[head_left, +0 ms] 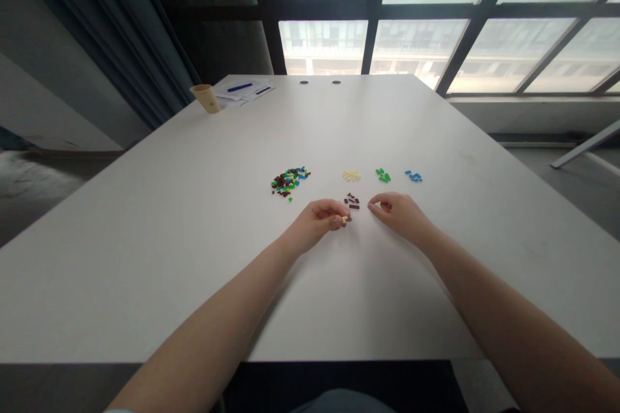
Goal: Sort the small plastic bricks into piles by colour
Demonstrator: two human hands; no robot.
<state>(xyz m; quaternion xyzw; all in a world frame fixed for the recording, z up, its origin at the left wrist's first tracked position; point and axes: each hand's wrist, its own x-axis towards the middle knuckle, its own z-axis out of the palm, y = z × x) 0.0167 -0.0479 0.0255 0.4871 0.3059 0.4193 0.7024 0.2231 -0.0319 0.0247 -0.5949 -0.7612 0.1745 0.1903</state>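
My left hand [323, 221] pinches a small pale yellow piece [345, 219] between thumb and fingers, just below a small group of dark brown pieces [354, 206]. To the right of the brown group, my right hand [394, 210] has its thumb and index finger drawn together; whether anything is between them is too small to tell. Behind the hands lie a yellow group [352, 175], a green group [383, 176] and a blue group [414, 176] in a row. A mixed pile [289, 181] of brown, green, blue and yellow pieces is at the left.
The white table [194, 219] reaches back toward the windows. At its far left stand a tan cup [206, 99] and papers [237, 95] with a blue pen [239, 87] on them. Two round dark discs [303, 82] [336, 82] show near the far edge.
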